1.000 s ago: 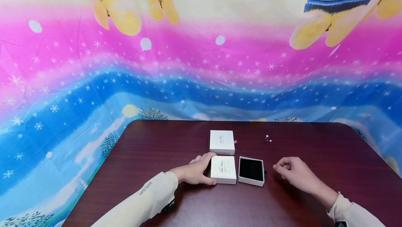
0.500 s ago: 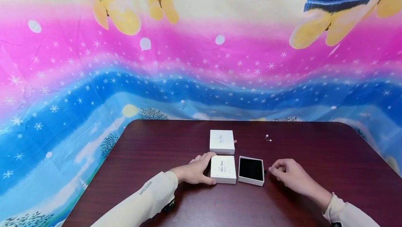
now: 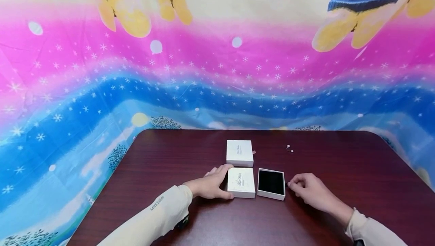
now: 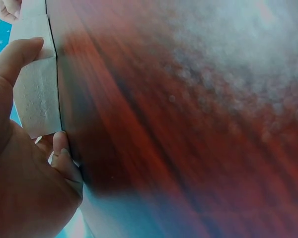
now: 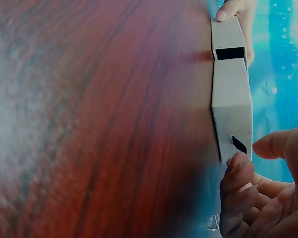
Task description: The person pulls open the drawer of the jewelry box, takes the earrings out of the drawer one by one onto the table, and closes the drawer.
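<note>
On the table a white box sleeve [image 3: 241, 182] with printed lettering lies beside my left hand [image 3: 212, 185]. My left thumb lies along its near side and the fingers reach round its far left corner, holding it; the left wrist view shows the thumb [image 4: 27, 52] on its side. Just right of the sleeve, a small gap apart, sits its white drawer [image 3: 271, 184] with black lining. My right hand [image 3: 310, 189] is at the drawer's right end. In the right wrist view its thumb [image 5: 273, 144] and index finger stand apart around the drawer's black ribbon tab [image 5: 239, 144].
A second white box [image 3: 239, 153] with similar lettering and a pale tab stands behind the sleeve. A pair of pearl-like stud earrings [image 3: 290, 149] lies farther back on the right. The dark red wooden table [image 3: 176, 155] ends at a printed curtain [image 3: 217, 68].
My right hand has moved left, up to the drawer's tab. The left hand stays on the sleeve, and both boxes and the earrings keep their places.
</note>
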{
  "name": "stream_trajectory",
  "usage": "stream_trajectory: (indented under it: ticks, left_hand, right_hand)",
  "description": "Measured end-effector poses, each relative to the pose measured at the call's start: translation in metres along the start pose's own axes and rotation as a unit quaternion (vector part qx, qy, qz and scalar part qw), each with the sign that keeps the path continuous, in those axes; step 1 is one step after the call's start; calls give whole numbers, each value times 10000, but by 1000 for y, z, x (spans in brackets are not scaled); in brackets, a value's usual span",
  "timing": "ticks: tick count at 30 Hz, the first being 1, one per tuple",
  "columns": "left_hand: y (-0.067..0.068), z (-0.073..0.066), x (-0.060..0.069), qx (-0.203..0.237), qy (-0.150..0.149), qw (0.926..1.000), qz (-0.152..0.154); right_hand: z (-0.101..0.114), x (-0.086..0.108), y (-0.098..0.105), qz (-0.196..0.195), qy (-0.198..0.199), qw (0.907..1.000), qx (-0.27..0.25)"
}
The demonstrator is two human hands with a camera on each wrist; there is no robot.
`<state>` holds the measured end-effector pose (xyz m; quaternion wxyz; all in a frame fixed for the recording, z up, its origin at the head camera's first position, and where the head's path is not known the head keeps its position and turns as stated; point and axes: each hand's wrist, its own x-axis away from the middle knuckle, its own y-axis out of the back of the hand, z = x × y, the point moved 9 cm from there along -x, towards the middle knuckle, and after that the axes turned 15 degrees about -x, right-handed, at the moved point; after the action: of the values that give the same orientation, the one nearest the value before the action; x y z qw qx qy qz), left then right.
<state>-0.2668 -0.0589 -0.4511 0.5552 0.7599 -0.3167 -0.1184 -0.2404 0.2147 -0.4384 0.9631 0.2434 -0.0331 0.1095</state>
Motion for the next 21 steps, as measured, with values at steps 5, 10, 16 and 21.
stream_trajectory:
  ticks: [5, 10, 16, 21]
  left_hand:
    - [0, 1, 1, -4, 15, 10000, 15]
    - [0, 0, 0, -11, 2, 10000, 36]
    - [0, -1, 0, -47, -20, 10000, 36]
    - [0, 0, 0, -48, -19, 10000, 20]
  right_hand:
    - [0, -2, -3, 17, 0, 10000, -83]
    - [-1, -3, -6, 3, 32, 10000, -93]
    - [-2, -4, -10, 57, 151, 9998, -72]
    - [1, -6, -15, 153, 307, 9994, -96]
